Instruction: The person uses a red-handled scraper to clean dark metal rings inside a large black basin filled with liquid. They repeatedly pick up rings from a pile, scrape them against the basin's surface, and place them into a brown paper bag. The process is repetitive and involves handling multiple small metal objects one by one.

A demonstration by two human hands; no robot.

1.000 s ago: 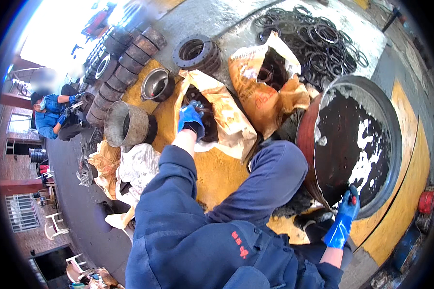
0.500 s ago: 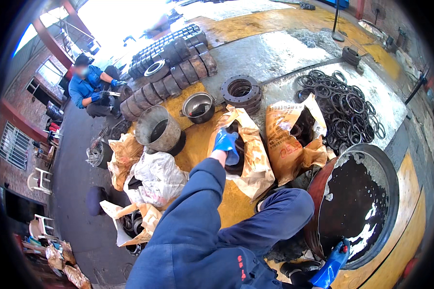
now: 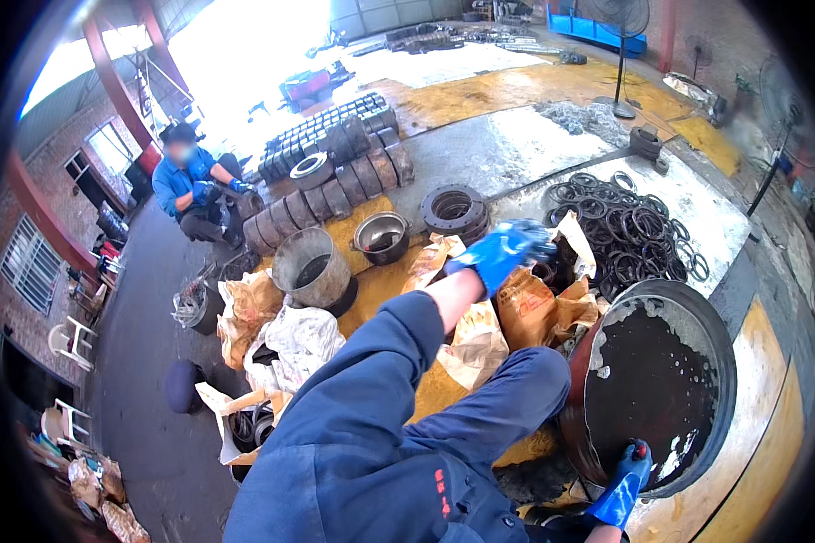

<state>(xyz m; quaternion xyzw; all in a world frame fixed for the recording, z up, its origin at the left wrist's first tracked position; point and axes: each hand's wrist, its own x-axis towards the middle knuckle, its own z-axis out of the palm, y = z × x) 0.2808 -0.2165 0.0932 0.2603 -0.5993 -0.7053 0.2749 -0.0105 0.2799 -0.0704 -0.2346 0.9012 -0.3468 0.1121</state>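
My left hand [image 3: 505,253], in a blue glove, is stretched out over the open paper sacks. Motion smears its fingers, and whether it holds anything does not show. Beneath it are a tan paper sack [image 3: 475,348] and an orange-brown printed paper sack [image 3: 527,309] with dark rings inside. At the near rim of a big round tub [image 3: 578,425], my right hand [image 3: 632,472], also blue-gloved, is closed on a thing with a small red end; the rest of it is hidden. Dark liquid [image 3: 652,380] with pale patches fills the tub.
A heap of black rings [image 3: 625,226] lies beyond the sacks. Stacked flanged rings [image 3: 455,210], a two-handled pot [image 3: 380,237] and a grey bucket [image 3: 310,270] stand ahead. A white sack [image 3: 303,339] is left. A co-worker [image 3: 190,185] crouches beside rows of dark cylinders [image 3: 330,195].
My left hand has come up out of the tan sack and swung right, over the neighbouring sack. My right hand stays at the tub's rim. The view has tilted upward slightly.
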